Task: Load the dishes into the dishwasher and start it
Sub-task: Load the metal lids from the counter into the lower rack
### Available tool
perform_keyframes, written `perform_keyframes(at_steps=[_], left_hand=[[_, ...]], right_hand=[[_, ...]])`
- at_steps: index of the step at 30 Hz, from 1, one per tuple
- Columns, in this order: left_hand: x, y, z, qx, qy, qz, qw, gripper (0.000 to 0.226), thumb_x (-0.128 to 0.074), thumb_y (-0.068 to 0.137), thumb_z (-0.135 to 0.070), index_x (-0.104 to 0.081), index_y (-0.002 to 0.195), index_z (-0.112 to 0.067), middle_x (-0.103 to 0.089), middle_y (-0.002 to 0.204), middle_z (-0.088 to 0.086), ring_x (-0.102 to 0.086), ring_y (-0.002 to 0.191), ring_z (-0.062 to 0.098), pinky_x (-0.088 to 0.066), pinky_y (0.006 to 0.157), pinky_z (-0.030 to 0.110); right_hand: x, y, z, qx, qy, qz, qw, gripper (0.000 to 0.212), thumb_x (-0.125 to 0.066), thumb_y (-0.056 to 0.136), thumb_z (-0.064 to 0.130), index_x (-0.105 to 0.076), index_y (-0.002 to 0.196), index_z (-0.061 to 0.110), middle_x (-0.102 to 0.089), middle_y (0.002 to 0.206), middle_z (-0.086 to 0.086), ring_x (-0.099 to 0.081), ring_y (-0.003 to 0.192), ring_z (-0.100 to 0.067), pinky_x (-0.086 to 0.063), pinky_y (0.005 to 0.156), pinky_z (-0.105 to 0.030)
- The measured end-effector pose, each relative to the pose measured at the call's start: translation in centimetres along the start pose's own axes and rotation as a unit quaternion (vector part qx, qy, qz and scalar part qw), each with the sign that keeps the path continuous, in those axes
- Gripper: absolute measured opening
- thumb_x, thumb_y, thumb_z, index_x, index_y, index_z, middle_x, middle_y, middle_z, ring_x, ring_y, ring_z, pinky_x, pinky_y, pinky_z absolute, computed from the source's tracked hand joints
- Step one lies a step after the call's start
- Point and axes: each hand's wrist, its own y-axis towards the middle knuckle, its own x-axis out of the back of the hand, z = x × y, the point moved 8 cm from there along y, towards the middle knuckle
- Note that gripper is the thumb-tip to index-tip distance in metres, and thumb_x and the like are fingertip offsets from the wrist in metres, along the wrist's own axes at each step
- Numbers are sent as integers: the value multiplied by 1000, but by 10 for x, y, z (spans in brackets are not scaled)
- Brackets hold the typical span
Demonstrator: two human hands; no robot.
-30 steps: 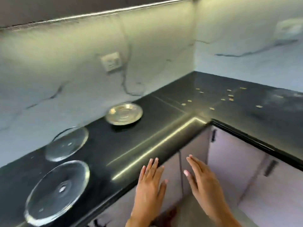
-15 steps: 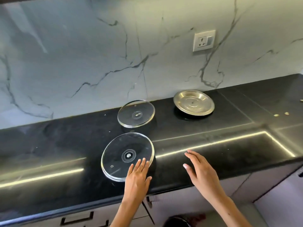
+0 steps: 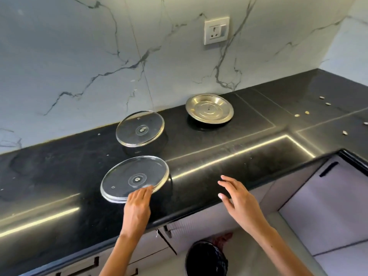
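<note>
Black countertop [image 3: 229, 156], long run under the marble wall, turning a corner toward the right. It serves as landmark; all dishes sit on it, none loaded yet.

Steel plate [image 3: 209, 108]: at the back of the countertop, close to the wall, below the wall socket [image 3: 216, 30]. Upright, rim up, untouched.

Far glass lid [image 3: 140, 128]: also toward the back, left of the steel plate, apart from it. Lies tilted; likely knob-side down, which would explain the slant.

Near glass lid [image 3: 134, 178]: close to the countertop's front edge, same tilt, far rim raised. Probably first to go because it is nearest to reach.

Left hand [image 3: 138, 204]: reaching over the front edge, fingertips [image 3: 146, 191] at the near lid's front rim, touching or overlapping it. Fingers together, slightly bent; whether they have closed on the rim I cannot tell.

Right hand [image 3: 238, 196]: above the front edge, well right of the near lid, fingers spread and relaxed, holding nothing.

Seeds or crumbs [image 3: 306, 112]: scattered at the countertop's corner.
</note>
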Motion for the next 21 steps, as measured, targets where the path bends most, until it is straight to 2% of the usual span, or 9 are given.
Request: perform_keyframes(at_steps=[4, 9, 11, 14, 17, 21], left_hand=[[8, 0, -18, -24, -47, 21, 998, 42, -71, 59, 26, -68, 96, 7, -69, 85, 17, -66, 71, 36, -54, 62, 38], [29, -16, -70, -102, -111, 24, 988, 34, -69, 68, 20, -68, 100, 6, -69, 89, 15, -66, 76, 35, -54, 68, 37], [44, -23, -105, -145, -141, 24, 979, 24, -61, 77, 11, -68, 99, 6, -69, 88, 13, -66, 75, 31, -53, 68, 33], [61, -34, -164, -208, -186, 41, 959, 27, -54, 78, 2, -70, 100, 2, -71, 93, 9, -66, 82, 25, -50, 75, 29], [77, -53, -228, -290, -248, 55, 923, 25, -54, 82, -2, -69, 103, -2, -70, 99, 7, -61, 91, 18, -45, 82, 23], [79, -99, -331, -430, -331, 95, 835, 22, -46, 90, -13, -58, 109, -13, -68, 97, 9, -56, 90, 19, -44, 80, 26]], right_hand=[[27, -39, -17, -39, 0, -21, 999, 32, -67, 84, 19, -62, 116, 16, -56, 128, 4, -64, 95, -8, -50, 71, -15], [76, -101, -25, -58, -19, -73, 996, 30, -69, 83, 12, -64, 112, 15, -59, 124, 3, -62, 104, -13, -57, 73, -27], [96, -133, -29, -74, -25, -92, 993, 25, -63, 86, 16, -64, 112, 15, -60, 124, 3, -62, 104, -14, -56, 75, -28], [131, -192, -32, -105, -32, -119, 987, 31, -48, 90, 28, -64, 113, 15, -59, 124, 4, -60, 107, -14, -53, 81, -27], [166, -255, -29, -151, -72, -158, 973, 34, -48, 89, 30, -63, 114, 14, -59, 124, 4, -55, 109, -11, -48, 80, -23], [201, -353, -29, -227, -115, -184, 949, 45, -53, 86, 39, -55, 125, 15, -53, 131, 3, -51, 116, -12, -47, 88, -25]])
